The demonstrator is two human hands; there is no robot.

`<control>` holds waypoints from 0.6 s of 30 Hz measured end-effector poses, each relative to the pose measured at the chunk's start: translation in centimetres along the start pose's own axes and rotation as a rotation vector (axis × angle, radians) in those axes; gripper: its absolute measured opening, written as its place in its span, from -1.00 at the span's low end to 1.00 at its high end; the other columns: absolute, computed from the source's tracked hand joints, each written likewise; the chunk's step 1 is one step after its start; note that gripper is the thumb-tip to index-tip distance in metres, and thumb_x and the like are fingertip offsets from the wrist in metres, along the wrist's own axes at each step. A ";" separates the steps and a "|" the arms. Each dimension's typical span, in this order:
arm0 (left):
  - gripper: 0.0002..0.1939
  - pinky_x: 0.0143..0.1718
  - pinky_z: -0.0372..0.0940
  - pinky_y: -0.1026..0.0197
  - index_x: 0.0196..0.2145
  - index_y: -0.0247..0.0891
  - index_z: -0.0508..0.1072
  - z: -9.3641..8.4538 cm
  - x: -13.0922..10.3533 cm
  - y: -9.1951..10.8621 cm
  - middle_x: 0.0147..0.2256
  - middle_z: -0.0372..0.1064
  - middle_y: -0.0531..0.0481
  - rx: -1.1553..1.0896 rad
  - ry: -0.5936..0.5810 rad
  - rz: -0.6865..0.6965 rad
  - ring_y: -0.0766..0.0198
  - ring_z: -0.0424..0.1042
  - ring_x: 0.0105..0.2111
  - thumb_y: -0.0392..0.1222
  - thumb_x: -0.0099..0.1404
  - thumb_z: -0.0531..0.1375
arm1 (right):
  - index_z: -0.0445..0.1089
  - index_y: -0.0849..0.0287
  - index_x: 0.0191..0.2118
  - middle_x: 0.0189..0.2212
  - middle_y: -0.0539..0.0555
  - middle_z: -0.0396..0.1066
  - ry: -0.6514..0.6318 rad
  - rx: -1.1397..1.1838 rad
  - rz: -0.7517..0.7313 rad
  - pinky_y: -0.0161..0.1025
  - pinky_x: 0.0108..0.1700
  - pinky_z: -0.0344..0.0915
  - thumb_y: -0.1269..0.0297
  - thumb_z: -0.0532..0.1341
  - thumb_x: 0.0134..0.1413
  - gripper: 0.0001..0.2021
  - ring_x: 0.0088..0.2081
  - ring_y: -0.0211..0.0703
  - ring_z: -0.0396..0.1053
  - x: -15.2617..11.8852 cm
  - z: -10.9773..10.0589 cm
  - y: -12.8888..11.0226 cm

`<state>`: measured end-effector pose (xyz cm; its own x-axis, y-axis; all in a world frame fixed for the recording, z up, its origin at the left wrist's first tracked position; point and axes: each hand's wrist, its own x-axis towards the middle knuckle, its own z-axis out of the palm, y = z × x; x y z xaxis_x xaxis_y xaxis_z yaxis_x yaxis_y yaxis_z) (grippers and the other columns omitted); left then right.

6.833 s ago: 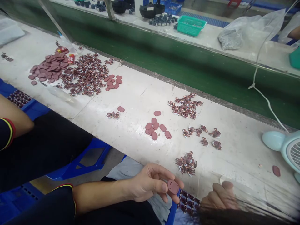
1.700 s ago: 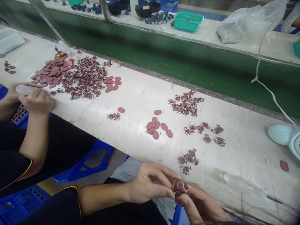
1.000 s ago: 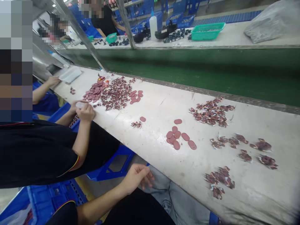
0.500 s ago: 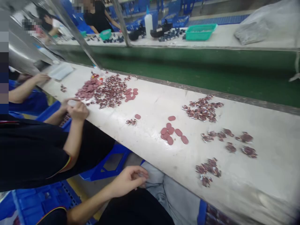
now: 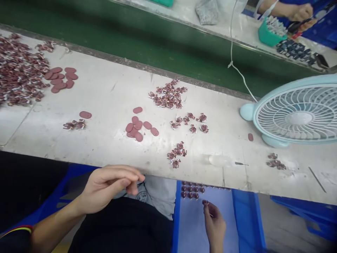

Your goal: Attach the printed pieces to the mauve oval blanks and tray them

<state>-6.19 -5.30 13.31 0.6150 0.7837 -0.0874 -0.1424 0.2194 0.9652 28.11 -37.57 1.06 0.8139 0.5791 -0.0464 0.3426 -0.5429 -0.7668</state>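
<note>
My left hand is held at the table's near edge, above my lap, with its fingers apart and nothing seen in it. Over the blue tray at the lower right, my right hand pinches a small brown figure between thumb and fingertip. Rows of similar brown figures stand in the tray's far left part. On the white table lie flat reddish ovals, a heap of small brown figures and smaller groups nearer the edge.
A pale blue fan stands on the right of the table. A clear bottle with a dark tip lies near the front edge. A large brown heap is far left. Across the green gap, a person's hands work near a teal basket.
The view has swung right, bringing the fan, the bottle, the tray and my right hand into sight. The neighbouring person at the left has left the view, except for dark clothing.
</note>
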 end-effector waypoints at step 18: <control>-0.91 -0.31 0.74 0.30 -0.13 -0.14 0.95 0.1 2.0 -2.0 -0.13 0.94 -0.06 0.041 0.031 0.277 0.27 0.80 -0.38 -0.30 0.51 0.70 | 0.80 0.00 -0.13 -0.27 0.11 0.88 -0.036 -0.244 0.364 0.19 -0.05 0.78 -0.27 0.52 0.17 -0.56 -0.21 0.26 0.87 0.3 3.0 8.9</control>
<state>-4.61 -4.19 11.25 0.5326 0.8281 0.1747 -0.2703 -0.0291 0.9623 29.97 -40.41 -7.65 0.8865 0.3421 -0.3115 0.1407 -0.8408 -0.5228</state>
